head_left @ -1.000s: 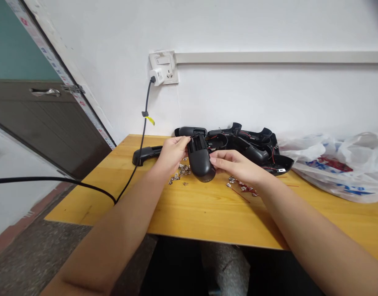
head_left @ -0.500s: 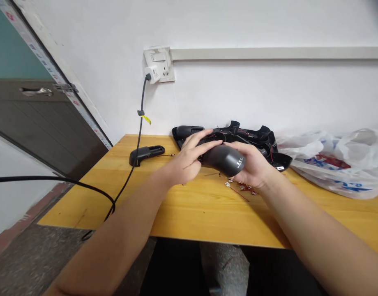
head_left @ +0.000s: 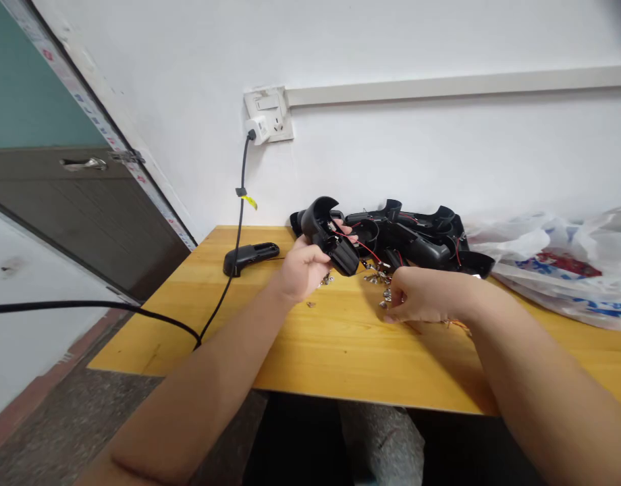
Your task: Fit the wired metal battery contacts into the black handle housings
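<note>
My left hand (head_left: 303,270) is shut on a black plastic housing (head_left: 331,236), its hollow inside turned toward me and thin red wires (head_left: 368,251) trailing from it. My right hand (head_left: 426,293) rests low over the wooden table (head_left: 341,358), fingertips curled at small metal bits (head_left: 386,295). Whether those fingers pinch anything is hidden. Behind both hands lies a heap of similar black housings (head_left: 416,243) with red wires. A lone black housing half (head_left: 250,258) sits to the left of my left hand.
A white plastic bag (head_left: 553,270) with red and blue print lies at the table's right end. A black cable (head_left: 238,250) runs from a wall socket (head_left: 267,115) down past the table's left edge. A dark door (head_left: 72,216) stands to the left.
My right hand has let go of the housing and dropped to the metal bits on the table. My left hand now holds the housing alone, turned so its hollow side and red wires show.
</note>
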`<action>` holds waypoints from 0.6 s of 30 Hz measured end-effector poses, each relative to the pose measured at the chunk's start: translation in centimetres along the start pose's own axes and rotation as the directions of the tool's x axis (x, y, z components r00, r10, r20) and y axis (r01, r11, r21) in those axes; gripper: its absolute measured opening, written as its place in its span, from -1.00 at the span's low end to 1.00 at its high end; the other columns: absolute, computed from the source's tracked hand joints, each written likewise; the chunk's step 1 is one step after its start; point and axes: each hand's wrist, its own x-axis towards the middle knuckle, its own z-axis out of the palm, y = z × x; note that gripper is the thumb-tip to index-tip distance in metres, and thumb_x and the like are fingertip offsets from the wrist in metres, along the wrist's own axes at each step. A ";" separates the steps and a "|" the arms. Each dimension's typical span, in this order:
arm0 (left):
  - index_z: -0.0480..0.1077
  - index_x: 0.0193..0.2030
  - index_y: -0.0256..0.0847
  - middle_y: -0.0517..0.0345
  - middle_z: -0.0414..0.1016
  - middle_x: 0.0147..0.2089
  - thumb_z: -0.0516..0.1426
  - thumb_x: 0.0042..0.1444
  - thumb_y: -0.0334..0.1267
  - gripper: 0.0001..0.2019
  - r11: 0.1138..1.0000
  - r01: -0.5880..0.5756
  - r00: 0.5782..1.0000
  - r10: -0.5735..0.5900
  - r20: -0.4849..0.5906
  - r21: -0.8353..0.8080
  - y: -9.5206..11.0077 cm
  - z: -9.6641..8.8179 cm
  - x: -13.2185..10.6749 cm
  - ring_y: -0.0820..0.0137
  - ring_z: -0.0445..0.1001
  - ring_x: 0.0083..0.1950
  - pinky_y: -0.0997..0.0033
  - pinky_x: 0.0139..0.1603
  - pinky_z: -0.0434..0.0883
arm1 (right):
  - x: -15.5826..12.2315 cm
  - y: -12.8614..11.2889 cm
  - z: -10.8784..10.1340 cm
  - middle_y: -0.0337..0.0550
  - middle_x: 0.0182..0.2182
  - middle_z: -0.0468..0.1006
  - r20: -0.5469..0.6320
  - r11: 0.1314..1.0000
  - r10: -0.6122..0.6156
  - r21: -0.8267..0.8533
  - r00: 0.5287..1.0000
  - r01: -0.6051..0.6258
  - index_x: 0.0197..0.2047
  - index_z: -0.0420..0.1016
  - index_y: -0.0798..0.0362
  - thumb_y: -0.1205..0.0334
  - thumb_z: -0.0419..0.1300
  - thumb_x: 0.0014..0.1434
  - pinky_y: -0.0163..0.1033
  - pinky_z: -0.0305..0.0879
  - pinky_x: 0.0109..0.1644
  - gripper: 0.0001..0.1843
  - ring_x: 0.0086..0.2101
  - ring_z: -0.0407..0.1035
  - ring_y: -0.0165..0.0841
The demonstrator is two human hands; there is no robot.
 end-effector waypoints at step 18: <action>0.50 -0.03 -0.31 -0.05 0.60 -0.17 0.09 -0.20 -0.24 -0.48 0.957 0.195 0.978 -0.205 -0.027 -0.214 0.2 -0.9 0.3 0.17 0.60 -0.19 0.06 -0.06 0.51 | 0.8 -1.8 -1.2 -0.20 -0.51 0.47 -0.419 0.785 -0.229 0.455 0.879 0.421 -0.37 0.49 0.07 0.16 0.31 0.22 -0.28 0.11 -0.46 -0.81 -0.51 0.24 -0.45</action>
